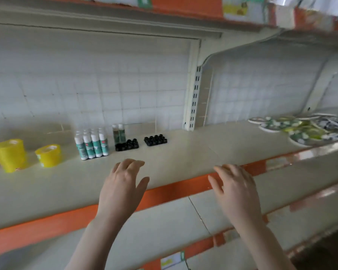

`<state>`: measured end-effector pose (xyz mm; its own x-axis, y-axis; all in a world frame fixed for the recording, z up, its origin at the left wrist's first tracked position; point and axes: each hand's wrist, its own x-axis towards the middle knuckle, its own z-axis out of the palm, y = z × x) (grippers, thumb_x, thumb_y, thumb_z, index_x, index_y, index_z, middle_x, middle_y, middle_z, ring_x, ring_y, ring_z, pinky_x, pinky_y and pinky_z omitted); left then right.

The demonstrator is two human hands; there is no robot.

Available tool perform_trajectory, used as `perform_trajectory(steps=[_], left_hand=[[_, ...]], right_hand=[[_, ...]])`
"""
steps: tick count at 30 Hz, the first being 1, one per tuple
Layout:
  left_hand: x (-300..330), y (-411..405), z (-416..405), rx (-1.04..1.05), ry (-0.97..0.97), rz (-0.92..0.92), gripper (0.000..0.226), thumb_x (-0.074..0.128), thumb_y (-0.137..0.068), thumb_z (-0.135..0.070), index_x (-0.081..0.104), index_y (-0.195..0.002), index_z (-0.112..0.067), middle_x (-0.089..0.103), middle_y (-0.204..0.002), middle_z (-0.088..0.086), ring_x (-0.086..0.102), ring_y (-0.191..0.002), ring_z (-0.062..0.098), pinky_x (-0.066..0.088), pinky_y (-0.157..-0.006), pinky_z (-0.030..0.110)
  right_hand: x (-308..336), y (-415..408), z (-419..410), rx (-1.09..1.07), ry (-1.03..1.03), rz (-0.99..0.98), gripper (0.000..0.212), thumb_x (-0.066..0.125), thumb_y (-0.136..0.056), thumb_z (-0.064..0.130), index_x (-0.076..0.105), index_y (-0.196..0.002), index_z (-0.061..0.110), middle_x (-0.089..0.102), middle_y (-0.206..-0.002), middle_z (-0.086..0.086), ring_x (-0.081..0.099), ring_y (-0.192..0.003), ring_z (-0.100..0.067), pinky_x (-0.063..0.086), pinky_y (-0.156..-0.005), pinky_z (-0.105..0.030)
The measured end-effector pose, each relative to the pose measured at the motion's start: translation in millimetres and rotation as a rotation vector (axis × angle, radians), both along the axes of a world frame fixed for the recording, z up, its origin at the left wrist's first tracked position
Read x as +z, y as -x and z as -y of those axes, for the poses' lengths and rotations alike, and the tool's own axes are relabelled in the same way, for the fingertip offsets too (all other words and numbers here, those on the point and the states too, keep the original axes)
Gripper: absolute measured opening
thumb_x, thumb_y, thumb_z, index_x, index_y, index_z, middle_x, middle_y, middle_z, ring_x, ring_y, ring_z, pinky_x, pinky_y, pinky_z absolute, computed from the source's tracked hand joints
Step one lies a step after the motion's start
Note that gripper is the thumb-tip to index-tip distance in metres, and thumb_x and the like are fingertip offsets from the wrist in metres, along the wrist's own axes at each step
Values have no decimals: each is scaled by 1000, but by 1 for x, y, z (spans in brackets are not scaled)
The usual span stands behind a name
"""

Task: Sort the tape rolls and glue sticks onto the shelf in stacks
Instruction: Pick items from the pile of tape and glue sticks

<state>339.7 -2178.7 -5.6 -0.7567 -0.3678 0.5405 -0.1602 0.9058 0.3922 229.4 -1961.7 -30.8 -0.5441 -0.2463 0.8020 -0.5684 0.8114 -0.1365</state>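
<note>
Two stacks of yellow tape rolls stand at the shelf's (183, 152) far left: a taller stack (9, 155) and, just beside it, a shorter stack (48, 155). Right of them, white-and-teal glue sticks (92, 145) stand upright in a block, next to two dark bottles (119, 133) and two black trays (141, 142). Both hands, left hand (123, 184) and right hand (235, 186), hover above the shelf's orange front edge, fingers loosely spread, holding nothing. Blurred flat packets (300, 128) lie heaped far right.

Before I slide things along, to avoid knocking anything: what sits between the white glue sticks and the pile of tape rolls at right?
Head view: two dark bottles and two black trays, then bare shelf.
</note>
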Motion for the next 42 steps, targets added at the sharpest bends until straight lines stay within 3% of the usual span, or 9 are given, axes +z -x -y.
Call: perform_trajectory(steps=[5,10,15,25,31,42], left_hand=[[3,76,-97,-71,-31,8,37,67,-83,-24,61,-118,-15,58,-119,0,51,-113,23,42,-88,33],[7,151,-162,-132,-15,6,36,67,-83,-24,61,-117,-15,59,-118,0,51,-112,22,42,-85,32],[2,236,-212,-191,-33,-13,36,68,-82,-24,62,-116,-15,59,-116,-1,52,-110,23,43,-84,33],[3,383,-300,-264,-36,25,36,64,-85,-30,59,-119,-20,56,-120,-6,49,-113,18,45,-85,32],[-3,438,-355,-212,-35,67,38,60,-87,-34,57,-123,-22,54,-124,-8,48,-114,15,42,-84,28],[-12,495,-439,66,-120,170,37,57,-89,-37,58,-123,-25,59,-119,-3,51,-110,18,39,-86,28]], right_hand=[[1,64,-101,-81,-59,43,18,75,-74,23,69,-89,16,65,-84,-7,62,-75,-31,50,-69,-38],[2,127,-173,-117,-57,60,24,55,-78,30,69,-91,15,64,-86,-6,62,-80,-29,51,-70,-39],[-5,197,-227,-173,-50,94,14,72,-79,21,69,-90,12,63,-83,-6,61,-77,-30,52,-69,-41],[0,327,-311,-201,-16,100,22,74,-74,13,70,-96,10,65,-90,-9,62,-80,-30,50,-70,-42],[-5,397,-359,-97,13,126,17,71,-77,11,70,-94,7,64,-94,-10,62,-84,-32,53,-71,-44],[6,498,-404,271,-33,132,23,64,-81,16,71,-100,4,65,-96,-12,62,-87,-35,53,-74,-46]])
